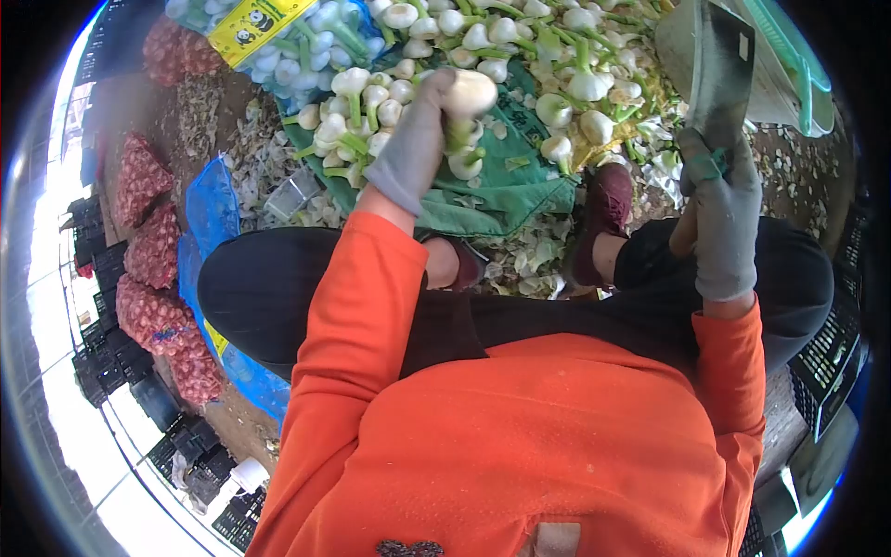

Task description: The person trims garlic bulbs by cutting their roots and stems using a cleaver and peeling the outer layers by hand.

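A white garlic bulb (471, 94) with a green stem is gripped in my gloved left hand (419, 141), its fingers wrapped round it. Beneath that hand, several garlic bulbs (349, 84) with cut green stems lie on a green sack (501, 200). On the right, my gloved right hand (722, 200) is closed on a cleaver (722, 67), its broad dark blade pointing away from me. Part of the wooden handle shows below the fingers. More garlic (588, 85) with stems is heaped between the two hands, apart from both.
A clear bag of garlic (320, 46) with a yellow label stands at the back left. Red net sacks (153, 311) line the left side beside a blue sheet (212, 200). A pale tub (677, 46) sits at the back right. Garlic skins litter the ground around my shoes (608, 209).
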### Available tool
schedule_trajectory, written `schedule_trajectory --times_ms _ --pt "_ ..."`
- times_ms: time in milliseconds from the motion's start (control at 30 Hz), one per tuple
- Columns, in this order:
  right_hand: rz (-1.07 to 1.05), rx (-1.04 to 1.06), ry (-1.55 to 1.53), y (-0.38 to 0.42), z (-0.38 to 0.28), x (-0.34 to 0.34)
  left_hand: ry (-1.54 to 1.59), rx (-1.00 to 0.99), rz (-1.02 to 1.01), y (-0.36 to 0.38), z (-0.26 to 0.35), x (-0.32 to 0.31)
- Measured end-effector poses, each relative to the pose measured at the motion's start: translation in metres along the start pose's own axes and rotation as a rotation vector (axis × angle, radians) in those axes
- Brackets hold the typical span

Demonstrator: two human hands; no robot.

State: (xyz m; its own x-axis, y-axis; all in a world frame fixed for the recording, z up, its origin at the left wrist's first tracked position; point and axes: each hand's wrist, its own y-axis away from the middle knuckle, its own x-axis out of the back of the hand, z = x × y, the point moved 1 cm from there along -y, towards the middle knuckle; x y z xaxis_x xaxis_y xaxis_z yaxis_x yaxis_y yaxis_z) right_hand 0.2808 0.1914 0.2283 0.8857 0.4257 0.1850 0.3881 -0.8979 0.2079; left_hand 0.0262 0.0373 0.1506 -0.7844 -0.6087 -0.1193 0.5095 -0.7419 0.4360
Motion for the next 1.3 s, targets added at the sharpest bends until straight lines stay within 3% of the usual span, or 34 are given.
schedule_trajectory --times_ms 33,100,200,367,400,500,567,633,733,967,1000,1100,1167,1233,1300 --pt "-0.013 0.054 -0.007 0.0 0.002 -0.003 -0.014 -0.001 0.102 -0.006 -0.002 0.01" --pt "-0.03 0.093 0.009 0.0 0.006 -0.008 -0.346 -0.146 0.411 -0.022 -0.009 0.043" --pt "-0.036 0.068 0.074 -0.001 0.004 -0.007 -0.889 -0.08 0.628 -0.035 -0.017 0.078" --pt "-0.019 0.024 0.001 -0.007 0.002 -0.009 -1.397 0.178 0.7 -0.05 -0.067 0.1" --pt "-0.021 -0.003 -0.016 -0.009 0.003 -0.008 -1.523 0.101 0.755 -0.053 -0.073 0.093" --pt "-0.029 -0.06 -0.032 -0.013 0.005 -0.004 -1.604 -0.261 0.415 -0.063 -0.051 0.033" --pt "-0.042 -0.061 -0.006 -0.012 0.0 -0.011 -1.494 -0.361 -0.039 -0.078 -0.059 -0.017" --pt "-0.035 -0.089 0.007 -0.014 -0.002 -0.012 -1.527 0.031 -0.288 -0.072 -0.064 -0.074" --pt "0.031 -0.067 -0.055 -0.014 -0.003 -0.019 -1.47 0.164 -0.261 -0.081 -0.106 -0.103" --pt "-0.019 -0.045 -0.052 -0.02 0.017 -0.009 -1.207 0.1 -0.2 -0.101 -0.133 -0.086" --pt "-0.019 -0.028 -0.068 -0.022 0.018 -0.008 -1.017 0.061 -0.171 -0.097 -0.129 -0.081" --pt "-0.019 0.005 -0.065 -0.019 0.018 -0.006 -0.433 0.229 -0.123 -0.085 -0.115 -0.066" --pt "-0.024 0.03 0.011 -0.015 0.013 -0.005 -0.152 0.202 -0.132 -0.071 -0.085 -0.062" --pt "0.014 0.288 0.274 -0.015 0.028 -0.006 0.132 0.107 -0.153 -0.053 -0.053 -0.066" --pt "0.07 0.553 0.594 -0.015 0.024 -0.006 0.203 0.06 -0.182 -0.024 -0.017 -0.079"
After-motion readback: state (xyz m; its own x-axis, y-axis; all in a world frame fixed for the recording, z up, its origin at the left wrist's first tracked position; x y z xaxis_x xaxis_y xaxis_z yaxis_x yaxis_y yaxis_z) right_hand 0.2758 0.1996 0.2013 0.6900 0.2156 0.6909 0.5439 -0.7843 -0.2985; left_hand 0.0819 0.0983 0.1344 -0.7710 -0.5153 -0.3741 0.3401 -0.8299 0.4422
